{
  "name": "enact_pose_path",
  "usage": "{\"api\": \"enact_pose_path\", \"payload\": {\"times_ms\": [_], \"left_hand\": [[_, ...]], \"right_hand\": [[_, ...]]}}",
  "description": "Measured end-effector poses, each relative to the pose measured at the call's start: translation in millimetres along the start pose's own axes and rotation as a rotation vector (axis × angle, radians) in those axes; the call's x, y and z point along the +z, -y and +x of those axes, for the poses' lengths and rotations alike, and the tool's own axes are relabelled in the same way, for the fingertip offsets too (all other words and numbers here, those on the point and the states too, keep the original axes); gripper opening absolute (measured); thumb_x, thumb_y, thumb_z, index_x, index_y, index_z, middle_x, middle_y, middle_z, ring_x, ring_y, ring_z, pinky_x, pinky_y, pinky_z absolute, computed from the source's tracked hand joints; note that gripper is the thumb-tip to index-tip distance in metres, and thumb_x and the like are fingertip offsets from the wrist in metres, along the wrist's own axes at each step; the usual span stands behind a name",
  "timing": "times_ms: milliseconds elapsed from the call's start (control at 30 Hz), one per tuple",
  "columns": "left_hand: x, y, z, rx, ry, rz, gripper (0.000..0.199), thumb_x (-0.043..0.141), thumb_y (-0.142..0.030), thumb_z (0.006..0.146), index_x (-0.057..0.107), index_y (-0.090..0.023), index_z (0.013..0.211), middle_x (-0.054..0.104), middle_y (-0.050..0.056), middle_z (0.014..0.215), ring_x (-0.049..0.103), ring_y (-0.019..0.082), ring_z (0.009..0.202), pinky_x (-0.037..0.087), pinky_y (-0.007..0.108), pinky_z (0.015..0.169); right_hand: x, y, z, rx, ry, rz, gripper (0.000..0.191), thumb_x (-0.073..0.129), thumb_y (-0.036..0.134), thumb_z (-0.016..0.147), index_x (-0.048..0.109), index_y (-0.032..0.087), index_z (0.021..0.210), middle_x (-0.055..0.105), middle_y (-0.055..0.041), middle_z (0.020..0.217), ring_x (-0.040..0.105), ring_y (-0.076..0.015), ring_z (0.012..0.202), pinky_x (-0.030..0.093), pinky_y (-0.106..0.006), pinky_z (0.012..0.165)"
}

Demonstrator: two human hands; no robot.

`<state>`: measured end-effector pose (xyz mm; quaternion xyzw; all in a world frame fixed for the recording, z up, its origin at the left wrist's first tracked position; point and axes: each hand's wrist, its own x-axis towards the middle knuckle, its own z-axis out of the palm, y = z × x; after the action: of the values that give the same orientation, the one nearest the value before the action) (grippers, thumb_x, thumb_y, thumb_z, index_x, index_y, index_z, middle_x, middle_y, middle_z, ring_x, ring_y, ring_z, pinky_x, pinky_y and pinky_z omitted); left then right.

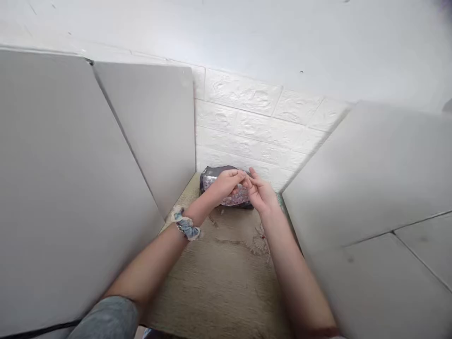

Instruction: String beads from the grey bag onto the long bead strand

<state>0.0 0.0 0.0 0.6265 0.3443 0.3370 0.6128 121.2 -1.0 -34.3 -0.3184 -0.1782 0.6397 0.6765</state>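
Grey panels (70, 188) close in the view at 9 and 3 o'clock, a white brick-pattern wall (247, 122) rises at 12 o'clock, and a worn beige mat (219, 278) runs between them to a glittery silver-and-dark packet (212, 179) lying at the wall's foot. No opening shows on the visible part of the packet. The left hand (224, 184), a denim scrunchie (186, 226) at its wrist, and the right hand (259, 193) are together in front of it, their fingertips (243, 175) meeting, though I cannot tell whether they pinch anything.
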Motion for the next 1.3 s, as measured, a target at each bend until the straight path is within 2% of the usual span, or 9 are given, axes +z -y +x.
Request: {"api": "enact_pose_path", "payload": {"times_ms": [100, 233, 333, 433, 533, 667, 867, 1000, 1300], "left_hand": [[-0.3, -2.3, 0.1, -0.006, -0.023, 0.008, 0.027, 0.042, -0.034, 0.079, 0.047, -0.014, 0.060, 0.029, -0.007, 0.038, 0.024, 0.001, 0.032, 0.019, 0.015, 0.035], [-0.4, -0.7, 1.7, 0.007, -0.011, -0.023, 0.024, 0.046, -0.032, 0.076, 0.048, -0.013, 0.061, 0.039, -0.005, 0.046, 0.028, 0.001, 0.034, 0.019, 0.015, 0.034], [-0.8, 2.3, 3.5, 0.027, 0.050, -0.078, 0.022, 0.047, -0.031, 0.076, 0.049, -0.013, 0.063, 0.045, -0.003, 0.052, 0.029, 0.001, 0.035, 0.018, 0.016, 0.034], [-1.7, 3.9, 4.6, 0.030, 0.091, -0.128, 0.022, 0.046, -0.030, 0.076, 0.050, -0.013, 0.063, 0.044, -0.003, 0.051, 0.027, 0.000, 0.034, 0.015, 0.016, 0.033], [-1.9, 4.2, 5.0, 0.033, 0.099, -0.163, 0.021, 0.047, -0.030, 0.075, 0.052, -0.012, 0.066, 0.045, -0.003, 0.054, 0.028, 0.000, 0.034, 0.014, 0.016, 0.032], [-1.0, 4.5, 5.9, 0.027, 0.061, -0.158, 0.021, 0.047, -0.030, 0.075, 0.051, -0.012, 0.065, 0.045, -0.003, 0.056, 0.029, 0.000, 0.035, 0.016, 0.015, 0.033], [-1.3, 4.3, 6.6, 0.053, 0.056, -0.156, 0.019, 0.047, -0.028, 0.075, 0.053, -0.012, 0.067, 0.046, -0.003, 0.055, 0.029, 0.000, 0.035, 0.019, 0.015, 0.034], [-0.8, 3.0, 4.4, 0.033, 0.067, -0.119, 0.020, 0.046, -0.029, 0.076, 0.053, -0.013, 0.066, 0.043, -0.004, 0.050, 0.028, 0.001, 0.035, 0.017, 0.015, 0.033], [1.7, -1.1, 2.1, 0.005, 0.058, -0.097, 0.020, 0.047, -0.026, 0.077, 0.051, -0.013, 0.062, 0.039, -0.006, 0.041, 0.026, 0.002, 0.035, 0.019, 0.015, 0.035]], "right_hand": [[1.4, 1.4, 0.0, -0.030, -0.022, 0.005, 0.026, 0.030, -0.001, 0.079, 0.039, 0.014, 0.099, 0.061, -0.0060, 0.080, 0.062, -0.0065, 0.075, 0.051, -0.010, 0.063], [-2.7, -0.1, 1.0, -0.092, -0.048, -0.035, 0.015, 0.035, 0.012, 0.084, 0.046, 0.014, 0.092, 0.059, -0.0008, 0.064, 0.060, -0.0063, 0.058, 0.050, -0.013, 0.052], [-7.2, -0.9, 3.0, -0.089, -0.041, -0.066, 0.016, 0.039, 0.025, 0.084, 0.051, 0.014, 0.088, 0.039, 0.0078, 0.041, 0.042, -0.0037, 0.034, 0.037, -0.012, 0.033], [-7.6, 0.8, 3.3, -0.002, 0.017, -0.023, 0.026, 0.035, 0.032, 0.084, 0.052, 0.013, 0.087, 0.025, 0.0098, 0.038, 0.026, -0.0030, 0.028, 0.025, -0.013, 0.028], [-3.7, 3.2, 0.2, 0.057, 0.058, -0.003, 0.023, 0.032, 0.023, 0.083, 0.051, 0.012, 0.092, 0.029, 0.0083, 0.041, 0.032, -0.0042, 0.033, 0.031, -0.014, 0.033], [1.4, 3.1, -4.8, -0.018, 0.079, -0.058, 0.013, 0.039, 0.010, 0.077, 0.048, 0.017, 0.084, 0.041, 0.0059, 0.050, 0.041, -0.0041, 0.041, 0.039, -0.014, 0.042], [0.3, 1.4, -4.5, -0.072, 0.191, -0.087, 0.030, 0.039, 0.025, 0.083, 0.036, 0.015, 0.055, 0.037, 0.0049, 0.047, 0.036, -0.0023, 0.038, 0.036, -0.013, 0.040], [-0.8, 1.8, -3.4, -0.050, 0.171, -0.038, 0.023, 0.045, 0.027, 0.081, 0.043, 0.014, 0.062, 0.033, 0.0083, 0.044, 0.023, -0.0003, 0.031, 0.027, -0.011, 0.033], [-0.4, 0.1, -3.4, -0.051, 0.170, -0.075, 0.019, 0.060, 0.029, 0.069, 0.053, 0.015, 0.079, 0.033, 0.0099, 0.042, 0.024, -0.0005, 0.031, 0.021, -0.012, 0.030]]}}
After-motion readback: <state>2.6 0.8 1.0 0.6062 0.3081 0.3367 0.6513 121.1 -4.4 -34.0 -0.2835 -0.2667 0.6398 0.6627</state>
